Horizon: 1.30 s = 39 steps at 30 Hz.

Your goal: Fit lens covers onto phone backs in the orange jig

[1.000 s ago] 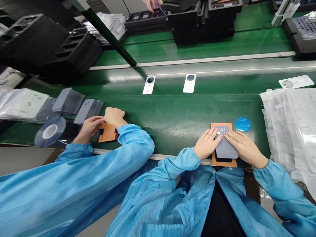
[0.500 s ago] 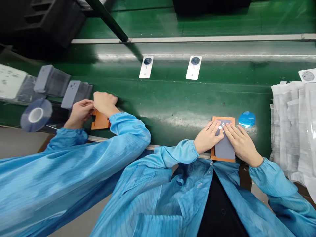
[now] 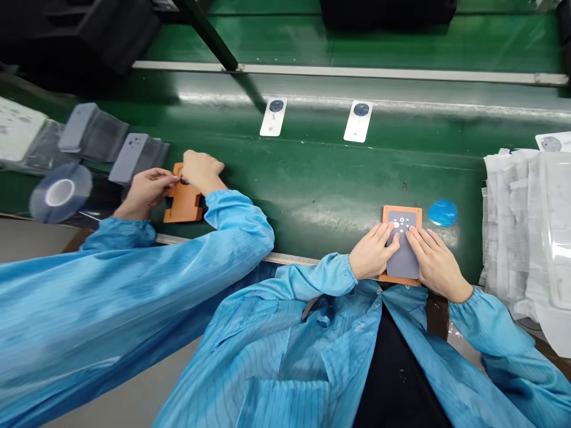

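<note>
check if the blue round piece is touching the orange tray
Apart: the head view shows a strip of green surface between the blue round piece and the right edge of the orange tray.

Bright overhead glare, soft shadows, blurred left edge

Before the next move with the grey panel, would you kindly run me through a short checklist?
1. Left hand and right hand both on the grey panel: ok.
2. Panel within the outline of the orange fixture: ok.
3. Panel pressed fully flat: cannot tell, seen only from above.
4. Fixture fully supported by the green bench: cannot tell; its near end lies at the bench's edge.
5. Blue disc apart from the fixture: ok.
6. Co-worker's hands away from this fixture: ok.
</note>
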Motion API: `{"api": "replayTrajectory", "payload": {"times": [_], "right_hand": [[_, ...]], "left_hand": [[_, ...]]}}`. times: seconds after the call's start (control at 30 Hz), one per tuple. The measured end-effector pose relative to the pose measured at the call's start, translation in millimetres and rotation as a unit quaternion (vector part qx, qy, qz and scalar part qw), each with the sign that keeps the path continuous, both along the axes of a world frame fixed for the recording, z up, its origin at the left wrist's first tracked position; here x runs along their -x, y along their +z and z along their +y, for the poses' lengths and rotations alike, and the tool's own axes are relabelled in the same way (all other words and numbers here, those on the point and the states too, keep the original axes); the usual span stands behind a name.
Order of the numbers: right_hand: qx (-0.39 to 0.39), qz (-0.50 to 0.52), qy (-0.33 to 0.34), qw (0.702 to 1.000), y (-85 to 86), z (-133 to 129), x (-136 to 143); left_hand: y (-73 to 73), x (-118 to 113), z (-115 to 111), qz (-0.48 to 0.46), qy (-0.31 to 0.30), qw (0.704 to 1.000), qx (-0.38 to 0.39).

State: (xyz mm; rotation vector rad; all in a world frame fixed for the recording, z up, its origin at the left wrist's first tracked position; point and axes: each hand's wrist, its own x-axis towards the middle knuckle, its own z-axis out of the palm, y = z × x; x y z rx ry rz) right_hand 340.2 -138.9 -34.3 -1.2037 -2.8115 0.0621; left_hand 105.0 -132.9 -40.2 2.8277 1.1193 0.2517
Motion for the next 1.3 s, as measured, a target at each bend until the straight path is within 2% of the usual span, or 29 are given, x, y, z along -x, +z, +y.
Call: {"api": "replayTrajectory", "payload": {"times": [0.17,0.37,0.47,0.57,0.63,0.7,0.77,0.8,0.87,0.93,1.03,1.13,1.23,1.3], "right_hand": [[-0.016,0.021,0.014,1.0,-9.3,9,1],[-0.021,0.045,-0.011,0.999,-18.5,-8,-1],[-0.029,0.081,-0.025,0.996,-22.8,-10,-1],[-0.01,0.127,-0.017,0.992,-19.0,-9,-1],[0.024,0.199,-0.019,0.979,-12.1,-10,-2],[0.066,0.333,-0.057,0.939,-4.9,-11,-3],[0.096,0.5,-0.118,0.853,-0.6,-10,-5],[0.11,0.569,-0.144,0.802,0.0,-9,-6],[0.15,0.652,-0.171,0.723,-1.9,-6,-8],[0.215,0.678,-0.177,0.68,-5.8,-3,-9],[0.286,0.705,-0.194,0.619,-9.3,-4,-7],[0.316,0.733,-0.207,0.566,-5.8,-8,-1],[0.337,0.742,-0.207,0.541,2.1,-10,6],[0.357,0.754,-0.203,0.513,6.1,-11,10]], "left_hand": [[0.6,-2,5,0.003,-0.004,1.0,0.013],[3.4,3,-8,-0.004,0.005,1.0,0.013],[3.9,8,-4,-0.025,0.01,0.999,0.03],[2.1,16,11,-0.094,-0.004,0.991,0.095],[1.1,20,21,-0.201,0.01,0.968,0.151],[3.3,20,27,-0.347,0.074,0.915,0.193],[11.2,11,26,-0.48,0.124,0.836,0.235],[17.3,5,23,-0.527,0.126,0.8,0.258],[32.5,-12,14,-0.581,0.106,0.758,0.277],[48.2,-30,4,-0.604,0.093,0.756,0.235],[65.2,-49,-6,-0.619,0.07,0.771,0.129],[72.6,-59,-8,-0.62,0.042,0.781,0.072],[76.0,-63,-6,-0.615,0.031,0.787,0.05],[77.6,-64,-5,-0.627,0.022,0.778,0.03]]}}
